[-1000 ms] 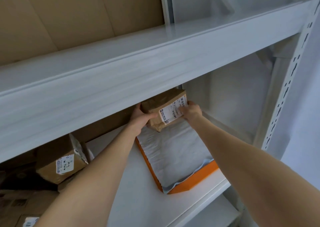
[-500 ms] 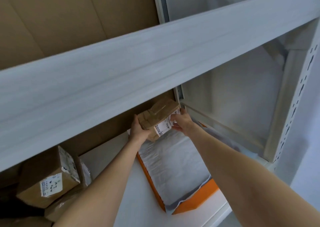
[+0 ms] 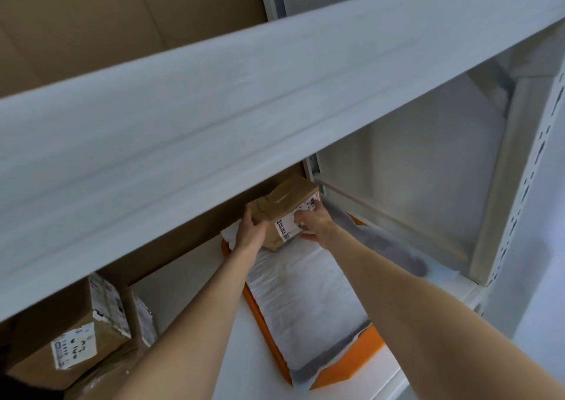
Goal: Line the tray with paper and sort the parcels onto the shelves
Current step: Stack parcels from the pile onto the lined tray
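A brown taped parcel (image 3: 287,204) with a white label sits at the far end of the orange tray (image 3: 351,357), which is lined with white paper (image 3: 305,295). My left hand (image 3: 249,231) grips the parcel's left side. My right hand (image 3: 313,222) holds its right side, with fingers over the label. The tray lies on the white lower shelf (image 3: 195,292). The parcel's far part is hidden under the upper shelf's front beam (image 3: 244,118).
Two labelled brown boxes (image 3: 76,335) and a wrapped parcel (image 3: 104,381) stand at the lower left of the shelf. A brown cardboard sheet (image 3: 91,17) backs the upper shelf. A perforated white upright (image 3: 526,185) stands at the right.
Both hands have pushed the parcel farther back and lower, to the tray's far end. The view has tilted down, so the upper beam fills more of the frame.
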Demonstrator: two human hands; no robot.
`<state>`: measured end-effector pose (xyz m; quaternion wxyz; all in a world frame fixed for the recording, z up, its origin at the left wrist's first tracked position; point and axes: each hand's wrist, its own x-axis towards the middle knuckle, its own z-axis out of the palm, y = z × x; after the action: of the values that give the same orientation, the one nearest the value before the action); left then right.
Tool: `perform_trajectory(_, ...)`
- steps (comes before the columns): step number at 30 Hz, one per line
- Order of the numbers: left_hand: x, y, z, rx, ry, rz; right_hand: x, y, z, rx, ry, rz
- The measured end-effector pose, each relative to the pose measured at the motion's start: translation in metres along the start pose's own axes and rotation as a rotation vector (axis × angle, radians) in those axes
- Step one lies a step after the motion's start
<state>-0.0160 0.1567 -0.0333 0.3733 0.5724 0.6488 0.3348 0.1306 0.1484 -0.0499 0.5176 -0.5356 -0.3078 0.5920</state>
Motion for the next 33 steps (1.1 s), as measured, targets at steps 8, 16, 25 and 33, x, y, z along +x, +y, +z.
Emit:
perform_trajectory(8,0.001,0.004,0.003,0.012,0.021,0.056,0.004,-0.005,-0.007,-0.017,0.164,-0.050)
perform_trajectory(16,-0.005,-0.025,-0.007,0.327,0.030,-0.136,-0.004,0.000,-0.023,-0.890,0.111,-0.056)
perform_trajectory(25,-0.023,-0.049,0.001,1.097,-0.371,0.003,-0.020,0.032,-0.014,-1.477,-0.068,-0.012)
perform_trajectory(33,-0.026,-0.050,-0.006,1.327,-0.151,0.134,-0.024,0.034,-0.012,-1.560,-0.093,-0.055)
